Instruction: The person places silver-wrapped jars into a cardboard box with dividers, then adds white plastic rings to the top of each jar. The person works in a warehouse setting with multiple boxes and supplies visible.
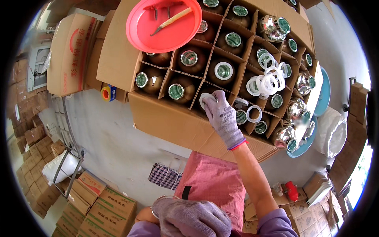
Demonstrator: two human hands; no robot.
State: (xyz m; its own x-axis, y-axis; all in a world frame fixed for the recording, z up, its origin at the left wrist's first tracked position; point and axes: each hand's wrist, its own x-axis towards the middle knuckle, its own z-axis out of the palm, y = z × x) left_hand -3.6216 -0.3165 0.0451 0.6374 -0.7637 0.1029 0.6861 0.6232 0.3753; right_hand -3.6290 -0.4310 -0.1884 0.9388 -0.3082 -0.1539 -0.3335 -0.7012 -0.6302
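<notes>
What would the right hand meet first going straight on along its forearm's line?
Past the white ring it touches, the right hand would likely meet the divider; depth is unclear, so it may pass above.

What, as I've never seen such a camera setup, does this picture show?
There is no machine: these are a person's gloved hands, seen from above by a fisheye camera on the head, which bends straight edges. Ahead is a divided cardboard box full of glass bottles. On it sit a pink basin holding a wooden-handled tool, and loose white rings. The right hand touches another white ring; whether it grips it is unclear. The left hand is near the body, its palm hidden.
</notes>
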